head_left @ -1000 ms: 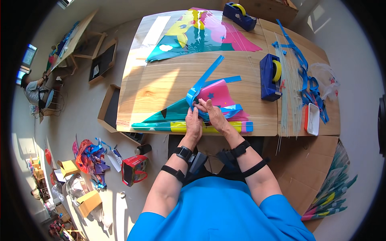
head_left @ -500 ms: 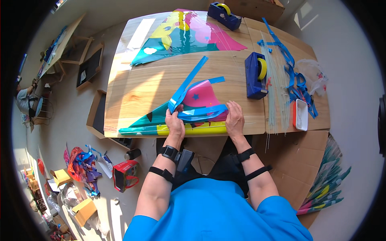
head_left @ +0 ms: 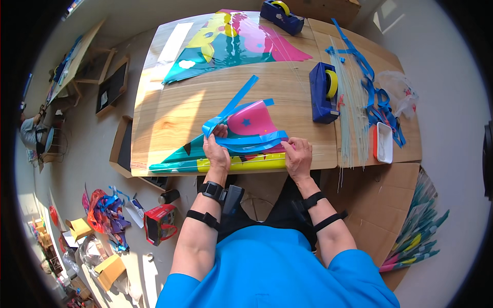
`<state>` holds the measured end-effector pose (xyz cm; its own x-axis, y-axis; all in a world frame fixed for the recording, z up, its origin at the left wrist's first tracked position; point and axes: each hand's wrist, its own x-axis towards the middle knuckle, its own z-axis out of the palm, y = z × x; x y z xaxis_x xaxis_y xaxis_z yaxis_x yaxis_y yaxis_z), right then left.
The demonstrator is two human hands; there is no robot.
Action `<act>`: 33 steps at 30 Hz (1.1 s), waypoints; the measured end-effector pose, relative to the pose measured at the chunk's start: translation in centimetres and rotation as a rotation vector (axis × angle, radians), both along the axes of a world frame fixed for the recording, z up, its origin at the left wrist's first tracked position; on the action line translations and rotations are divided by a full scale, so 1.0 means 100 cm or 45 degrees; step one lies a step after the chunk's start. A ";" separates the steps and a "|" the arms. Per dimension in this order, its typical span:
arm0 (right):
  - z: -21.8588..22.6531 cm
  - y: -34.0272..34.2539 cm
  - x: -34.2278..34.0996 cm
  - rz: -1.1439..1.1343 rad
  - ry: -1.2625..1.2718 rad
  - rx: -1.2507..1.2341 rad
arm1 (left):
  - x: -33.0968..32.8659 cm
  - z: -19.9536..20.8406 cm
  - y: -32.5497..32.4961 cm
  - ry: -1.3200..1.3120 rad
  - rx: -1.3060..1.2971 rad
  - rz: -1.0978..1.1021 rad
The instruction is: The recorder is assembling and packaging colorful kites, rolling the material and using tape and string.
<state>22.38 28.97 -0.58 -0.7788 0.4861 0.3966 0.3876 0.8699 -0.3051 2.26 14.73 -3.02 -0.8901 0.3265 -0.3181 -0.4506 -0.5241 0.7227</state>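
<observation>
A folded kite (head_left: 251, 121) of thin teal, pink and yellow plastic lies along the table's near edge, a slim rod running by its lower side. Shiny blue ribbon (head_left: 249, 143) loops over it, two loose ends pointing away from me. My left hand (head_left: 216, 152) is closed round the ribbon at its bend, near the kite's middle. At the kite's right end my right hand (head_left: 299, 158) pinches the pink edge where the ribbon ends; its fingertips partly hide which layer they grip.
Flat printed kite sheets (head_left: 231, 51) lie at the table's far side. Two blue tape dispensers (head_left: 323, 95) stand right and back. Thin rods (head_left: 352, 113), more blue ribbon (head_left: 367, 72) and a white tray (head_left: 384, 143) are on the right. A cardboard box (head_left: 377, 205) stands below.
My left hand has drawn the ribbon bend slightly left, its fingers opening out a little. My right thumb and fingers have come together at the kite's pink end.
</observation>
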 end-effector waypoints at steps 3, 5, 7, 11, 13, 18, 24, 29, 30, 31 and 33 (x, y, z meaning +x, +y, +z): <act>0.000 -0.005 -0.001 0.196 -0.033 0.137 | 0.004 0.002 0.002 0.013 0.025 -0.016; -0.008 -0.005 0.000 0.100 -0.083 0.131 | 0.005 0.004 0.000 0.073 0.001 -0.066; -0.011 -0.006 -0.002 0.030 -0.128 0.120 | 0.004 0.002 -0.006 0.114 -0.053 -0.078; -0.015 -0.007 -0.004 -0.031 -0.172 0.098 | 0.003 -0.005 -0.021 0.166 -0.282 -0.021; -0.014 -0.009 -0.006 -0.048 -0.179 0.094 | -0.002 -0.012 -0.031 0.234 -0.418 -0.030; -0.016 -0.010 -0.009 -0.073 -0.201 0.117 | -0.002 -0.010 -0.033 0.171 -0.474 -0.029; -0.007 -0.006 -0.001 -0.130 0.028 0.141 | 0.002 -0.009 -0.028 0.194 -0.466 -0.090; -0.003 0.005 -0.009 -0.078 0.006 0.065 | 0.000 -0.011 -0.028 0.190 -0.389 -0.072; -0.004 0.007 -0.010 -0.028 -0.011 0.064 | 0.000 -0.010 -0.028 0.186 -0.399 -0.074; -0.006 0.007 -0.009 0.008 -0.048 0.085 | 0.001 -0.009 -0.027 0.181 -0.408 -0.077; -0.007 0.007 -0.008 0.083 -0.121 0.129 | 0.002 -0.006 -0.027 0.175 -0.418 -0.075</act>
